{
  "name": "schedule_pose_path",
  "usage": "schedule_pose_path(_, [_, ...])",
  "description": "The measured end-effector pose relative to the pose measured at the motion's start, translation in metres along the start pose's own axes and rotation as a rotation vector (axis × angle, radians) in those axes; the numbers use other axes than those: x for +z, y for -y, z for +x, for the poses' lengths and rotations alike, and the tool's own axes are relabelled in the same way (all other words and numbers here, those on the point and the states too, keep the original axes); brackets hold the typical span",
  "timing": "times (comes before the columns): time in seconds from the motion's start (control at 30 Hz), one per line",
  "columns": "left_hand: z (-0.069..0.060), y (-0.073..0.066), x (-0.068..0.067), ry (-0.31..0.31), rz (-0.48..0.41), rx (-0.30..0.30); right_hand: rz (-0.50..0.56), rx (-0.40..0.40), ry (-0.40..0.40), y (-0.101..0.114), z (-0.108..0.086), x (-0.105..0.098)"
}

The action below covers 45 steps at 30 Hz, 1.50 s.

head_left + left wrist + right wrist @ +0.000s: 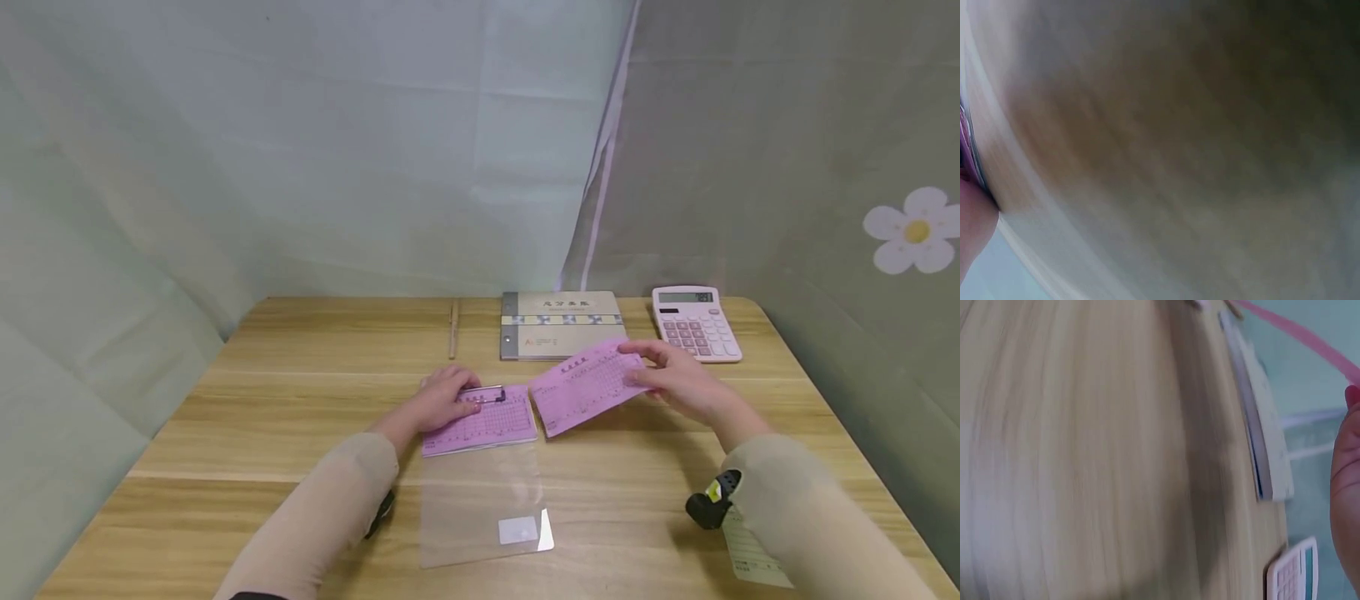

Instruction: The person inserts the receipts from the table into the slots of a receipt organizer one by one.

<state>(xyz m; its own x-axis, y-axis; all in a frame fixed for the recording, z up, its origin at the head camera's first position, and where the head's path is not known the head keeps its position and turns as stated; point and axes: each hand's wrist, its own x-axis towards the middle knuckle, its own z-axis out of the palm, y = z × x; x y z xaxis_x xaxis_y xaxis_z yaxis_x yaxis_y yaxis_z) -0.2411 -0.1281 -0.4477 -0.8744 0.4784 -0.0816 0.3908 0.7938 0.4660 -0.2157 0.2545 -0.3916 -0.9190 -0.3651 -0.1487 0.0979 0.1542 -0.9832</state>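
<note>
Pink printed slips (495, 425) lie on a clear clipboard (472, 500), under its metal clip (487, 395). The left hand (442, 400) rests over the clip and the slips' upper left, its thumb on the paper; whether the fingers press the clip cannot be told. The right hand (678, 379) pinches the right end of another pink slip (585, 387), raised and tilted beside the clipboard. In the right wrist view this slip (1310, 339) shows as a thin band by the right hand (1346, 481). Only an edge of the left hand (975, 219) shows in the left wrist view.
A ledger book (562, 325) lies at the table's back, with a pen (453, 329) to its left and a pink-white calculator (696, 323) to its right. A pale green slip (750, 554) lies partly under the right forearm. Curtains (375, 150) hang behind the wooden table (300, 383).
</note>
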Motion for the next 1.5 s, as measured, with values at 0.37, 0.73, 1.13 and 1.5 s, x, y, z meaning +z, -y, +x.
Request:
schedule_pose_path(0.37, [-0.002, -0.002, -0.005, 0.015, -0.008, 0.002, -0.110, 0.044, 0.199, -0.011, 0.020, 0.041])
schedule_pose_path(0.73, [0.000, 0.001, -0.003, 0.017, -0.008, 0.002, -0.342, 0.025, 0.282, -0.021, 0.026, 0.072])
schedule_pose_path(1.13, [0.002, 0.002, -0.002, 0.025, -0.036, -0.045, -0.449, -0.014, 0.253, -0.024, 0.037, 0.098])
schedule_pose_path(1.5, [0.003, -0.001, -0.003, 0.043, -0.067, -0.056, -0.581, -0.052, 0.192, -0.024, 0.044, 0.118])
